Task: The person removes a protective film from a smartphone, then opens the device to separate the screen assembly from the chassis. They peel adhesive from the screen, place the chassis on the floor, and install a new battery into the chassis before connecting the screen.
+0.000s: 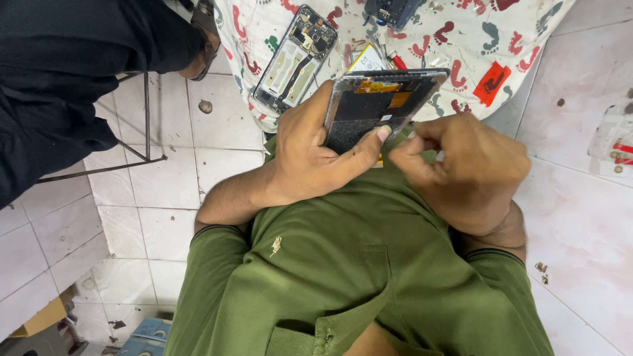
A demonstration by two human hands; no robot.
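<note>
Left hand (310, 155) grips the dark phone screen assembly (379, 105) by its near edge, thumb across it, above your lap. Right hand (461, 168) is pinched shut just beside it. Squeeze harder and you could crack the panel; beyond lies an opened phone frame (295, 59) on the patterned cloth (475, 39).

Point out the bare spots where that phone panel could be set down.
The cloth is crowded: an opened phone, tools and parts near the panel in the left hand. Bare white tiles lie left of the cloth, and more to its right, short of the red-marked white part.
</note>
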